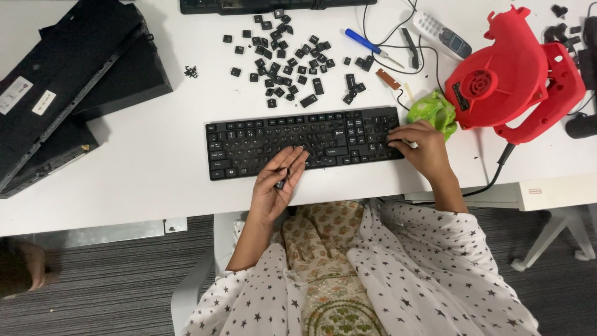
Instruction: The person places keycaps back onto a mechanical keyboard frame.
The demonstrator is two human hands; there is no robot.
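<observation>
A black keyboard [305, 140] lies on the white desk [149, 162] in front of me. My left hand [278, 183] is palm up at the keyboard's near edge, fingers loosely curled around a small black keycap [280, 183]. My right hand [420, 148] rests on the keyboard's right end, fingertips on the keys, with something small and white under the fingers. A scatter of loose black keycaps [287, 53] lies behind the keyboard.
A red electric blower [513, 78] with its cord sits at the right, a green cloth [433, 111] beside it. Stacked black keyboards [62, 87] lie at the left. A blue-handled screwdriver [370, 45], a grey phone handset [443, 34] and cables lie at the back.
</observation>
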